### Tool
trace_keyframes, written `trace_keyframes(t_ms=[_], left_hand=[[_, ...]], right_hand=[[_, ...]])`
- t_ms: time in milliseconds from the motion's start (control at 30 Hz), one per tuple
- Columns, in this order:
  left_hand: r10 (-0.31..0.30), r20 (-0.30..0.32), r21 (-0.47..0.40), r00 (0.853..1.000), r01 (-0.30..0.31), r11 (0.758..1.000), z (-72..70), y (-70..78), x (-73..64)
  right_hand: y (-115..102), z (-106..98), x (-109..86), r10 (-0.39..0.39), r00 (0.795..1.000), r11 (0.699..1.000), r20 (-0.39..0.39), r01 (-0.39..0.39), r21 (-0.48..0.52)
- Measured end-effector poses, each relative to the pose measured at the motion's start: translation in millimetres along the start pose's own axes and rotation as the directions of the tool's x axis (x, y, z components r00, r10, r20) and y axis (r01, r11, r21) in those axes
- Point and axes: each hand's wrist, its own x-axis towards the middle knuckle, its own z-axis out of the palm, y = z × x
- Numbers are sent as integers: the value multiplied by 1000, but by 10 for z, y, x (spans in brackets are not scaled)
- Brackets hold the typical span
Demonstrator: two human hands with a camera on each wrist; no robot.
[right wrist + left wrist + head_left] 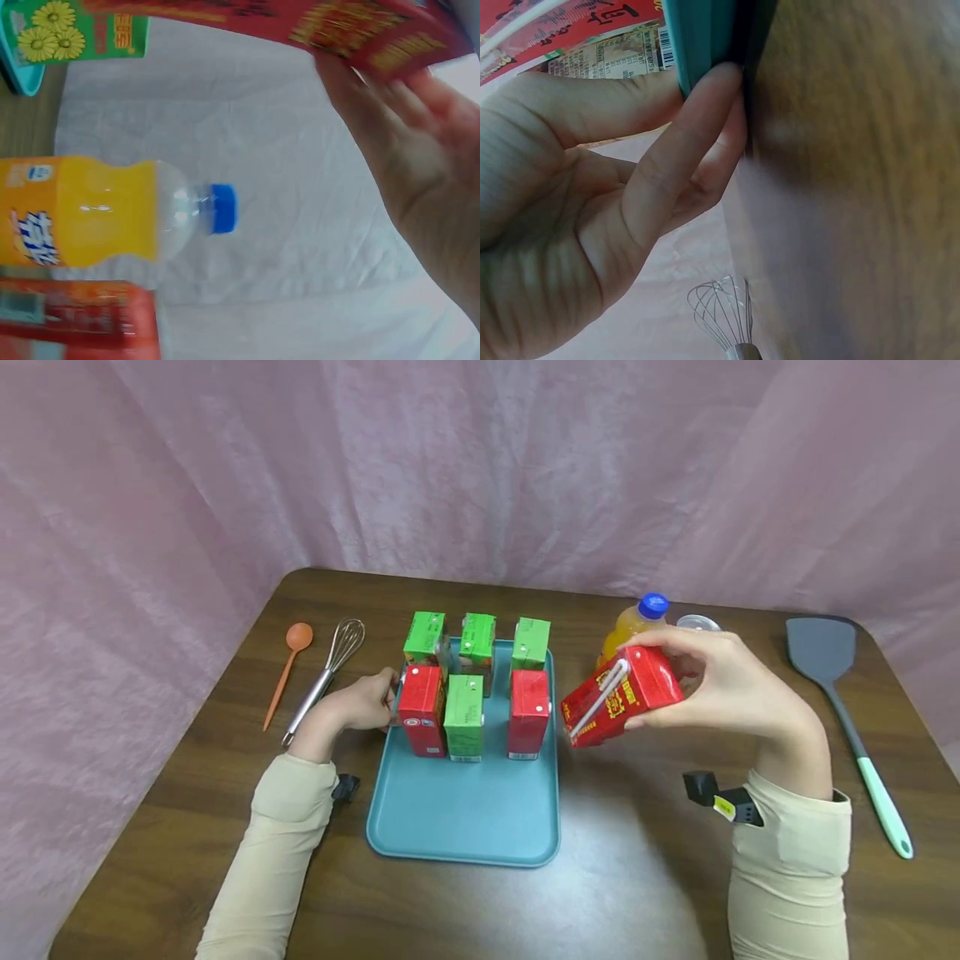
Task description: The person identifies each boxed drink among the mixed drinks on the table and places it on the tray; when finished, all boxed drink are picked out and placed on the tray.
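Observation:
My right hand (720, 681) grips a red drink carton (618, 697) with a white straw on its side, held tilted in the air just right of the blue tray (465, 818). At the tray's left rim, my left hand (592, 172) pinches the edge between thumb and fingers. Standing on the tray are three green cartons (425, 631) in the back row. In front of them come a red carton (422, 710), a green carton (465, 718) and, past a gap, another red carton (528, 714). The front part of the tray is bare.
Behind the right hand stand an orange drink bottle (105, 210) with a blue cap and a silver-topped can (697, 622). A grey turner (825, 652) with a mint handle lies far right. To the left lie an orange spoon (298, 637) and a whisk (341, 647).

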Motion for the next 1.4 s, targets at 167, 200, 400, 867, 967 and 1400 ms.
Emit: trace_keyframes(t_ms=[167,200,400,867,967,1400], left_hand=[[-12,3,0,1000,12,1000,13,-13,-5],[-9,2,1,1000,9,1000,13,-11,-5],[-2,6,4,1000,2,1000,-1,22,21],[-11,14,22,1000,11,1000,-11,10,33],[-15,22,11,1000,15,1000,-15,0,42],[-11,12,45,1000,10,999,-18,-11,71]], right_hand=[[-299,-84,-1,-92,984,986,-152,70,-148],[-371,-104,-6,-105,980,982,-168,75,-171],[-697,-151,24,-319,922,934,-220,266,-239],[-1055,673,353,-422,867,902,-265,430,-28],[-1088,878,434,-388,882,908,-268,416,53],[-1002,1645,603,-289,957,957,-30,288,-31]])
